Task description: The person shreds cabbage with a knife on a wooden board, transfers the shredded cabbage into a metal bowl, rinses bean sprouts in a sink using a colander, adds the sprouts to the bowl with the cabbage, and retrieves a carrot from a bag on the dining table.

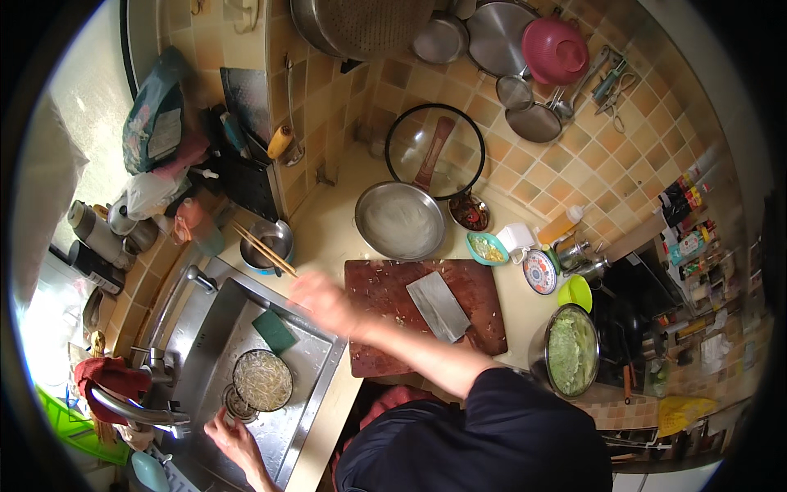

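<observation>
My right hand (323, 301), blurred, reaches over the sink's back corner. Its fingertips meet the ends of a pair of wooden chopsticks (261, 246); whether they grip them cannot be told. The chopsticks lie across a small metal pot (275, 237) with a blue outside. My left hand (232, 440) hangs over the stainless steel sink (295, 424), fingers apart, holding nothing that I can see. Just beyond its fingertips is the drain strainer (237, 406). A round bowl of bean sprouts (263, 380) stands in the sink beside the drain. Behind it lies a green scouring pad (275, 332).
A cleaver (438, 306) lies on a brown chopping board (375, 357). Behind stand a frying pan (399, 220) and a glass lid (406, 138). A teal bowl of chopped pieces (487, 248) and a pot of shredded greens (572, 350) are to the right. The faucet (135, 411) overhangs the sink's left side.
</observation>
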A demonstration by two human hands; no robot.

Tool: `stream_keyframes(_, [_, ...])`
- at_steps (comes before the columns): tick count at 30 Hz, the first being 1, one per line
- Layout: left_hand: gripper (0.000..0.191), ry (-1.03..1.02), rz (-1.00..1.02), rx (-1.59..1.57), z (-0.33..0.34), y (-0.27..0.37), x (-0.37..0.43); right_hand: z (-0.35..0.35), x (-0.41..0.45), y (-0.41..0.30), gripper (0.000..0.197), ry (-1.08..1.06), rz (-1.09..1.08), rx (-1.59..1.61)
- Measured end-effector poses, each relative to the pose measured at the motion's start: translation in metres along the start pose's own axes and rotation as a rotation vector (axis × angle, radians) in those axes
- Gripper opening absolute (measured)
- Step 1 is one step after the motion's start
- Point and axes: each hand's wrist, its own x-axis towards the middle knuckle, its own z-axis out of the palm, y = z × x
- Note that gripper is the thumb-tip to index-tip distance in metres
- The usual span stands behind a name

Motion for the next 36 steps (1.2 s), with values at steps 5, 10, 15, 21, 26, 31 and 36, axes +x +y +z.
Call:
stream_keyframes(5, [0.035, -0.002, -0.223, -0.093, -0.002, -0.062, -0.025, -0.254, 0.069, -0.011, 0.025, 0.557, 0.099, -0.151])
stream_keyframes(10, [0.044, 0.034, -0.145, -0.062, -0.037, 0.000, -0.040, -0.485, 0.112, 0.001, 0.061, 1.047, 0.314, 0.362])
stream_keyframes(15, [0.062, 0.175, 0.091, 0.068, -0.047, 0.015, -0.049, -0.560, 0.142, 0.028, 0.059, 1.137, 0.296, 0.679])
stream_keyframes(21, [0.052, 0.264, 0.111, 0.261, -0.042, 0.006, -0.045, -0.592, 0.151, 0.049, 0.035, 1.199, 0.246, 0.888])
stream_keyframes(26, [0.042, 0.344, 0.164, 0.229, -0.028, 0.016, -0.043, -0.597, 0.157, 0.045, 0.021, 1.134, 0.029, 1.131])
stream_keyframes(31, [0.023, 0.473, 0.002, 0.181, -0.026, 0.125, -0.029, -0.611, 0.166, 0.015, 0.022, 0.999, -0.189, 1.187])
stream_keyframes(36, [0.056, 0.169, -0.278, -0.271, 0.010, -0.022, -0.059, -0.591, 0.139, 0.036, 0.005, 0.727, -0.085, 1.139])
